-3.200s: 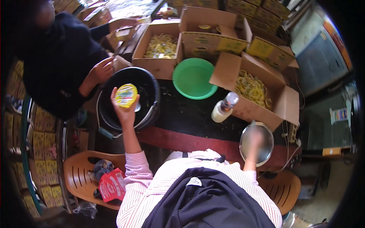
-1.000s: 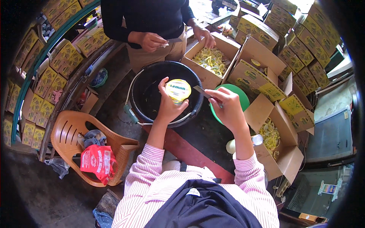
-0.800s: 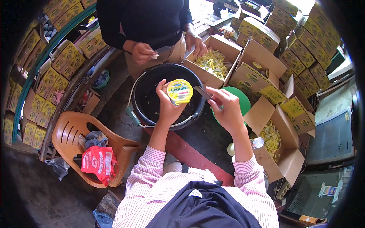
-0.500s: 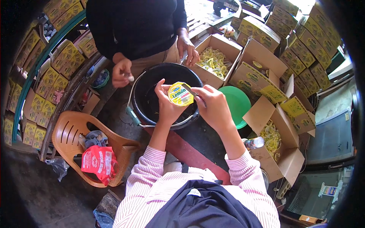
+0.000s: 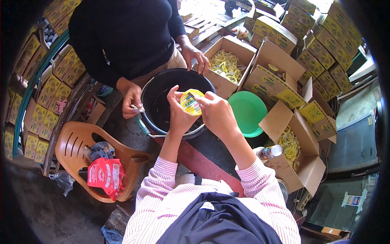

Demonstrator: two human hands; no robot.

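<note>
My left hand (image 5: pixel 178 110) holds a round plastic cup by its side, its yellow printed lid (image 5: pixel 191 102) facing up, above a large black bucket (image 5: pixel 152 87). My right hand (image 5: pixel 217 112) is closed on a small dark, flat, blade-like tool (image 5: pixel 191 95), which lies across the lid's upper edge. Its exact kind is hard to make out. Across the bucket, another person's hand (image 5: pixel 132 99) pinches a small whitish scrap at the left rim. That person's other hand (image 5: pixel 195 57) rests at the bucket's far rim.
Right of the bucket sits a green basin (image 5: pixel 247 112). Open cartons of yellow lid scraps (image 5: pixel 227 67) stand beyond it and to the right, near a clear jar (image 5: pixel 270 152). A brown plastic chair (image 5: pixel 73 142) bearing a red bag (image 5: pixel 105 175) is at left. Stacked cartons (image 5: pixel 325 49) line both sides.
My right hand has shifted left with the dark tool, which now crosses the lid's top. The cup has tilted slightly. The other person has leaned left and lowered a hand to the bucket's rim.
</note>
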